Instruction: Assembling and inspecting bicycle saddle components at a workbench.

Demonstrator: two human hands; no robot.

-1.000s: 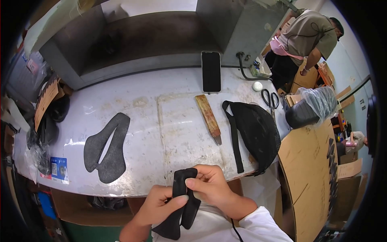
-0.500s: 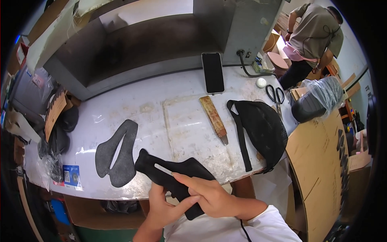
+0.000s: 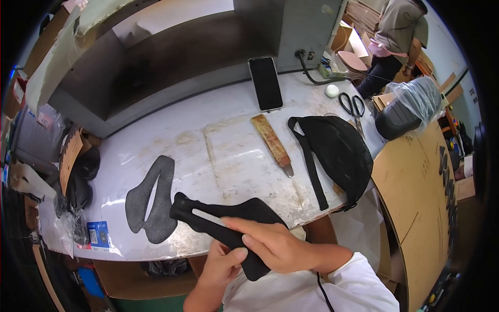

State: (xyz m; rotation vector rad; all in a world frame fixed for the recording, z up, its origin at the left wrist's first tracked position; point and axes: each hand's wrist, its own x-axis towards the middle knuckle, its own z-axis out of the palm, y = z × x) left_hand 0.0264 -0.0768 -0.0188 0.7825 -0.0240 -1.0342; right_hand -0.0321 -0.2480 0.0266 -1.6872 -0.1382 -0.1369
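Observation:
A black saddle-shaped piece (image 3: 228,221) with a long slot hangs over the near table edge, between my two hands. My left hand (image 3: 221,265) grips its lower edge from beneath, thumb on top. My right hand (image 3: 275,244) is closed on its near right side, the index finger stretched to the slot's end and the thumb pressing on the surface. Left of it, a grey felt-like pad (image 3: 152,200) with a narrow split lies flat on the table. A worn wooden-handled scraper or knife (image 3: 271,143) lies farther off, its blade toward me.
A black mesh cap or bag (image 3: 332,156), black scissors (image 3: 353,109), a small white round object (image 3: 332,91) and a phone (image 3: 266,83) lie on the table (image 3: 223,151). A grey metal housing (image 3: 150,112) stands behind. Cardboard (image 3: 416,192) flanks the right; another person (image 3: 395,36) stands beyond.
My right hand has shifted a little along the black piece, and my left thumb has slid away from my right thumb. The whole view has tilted slightly; the other person has moved slightly.

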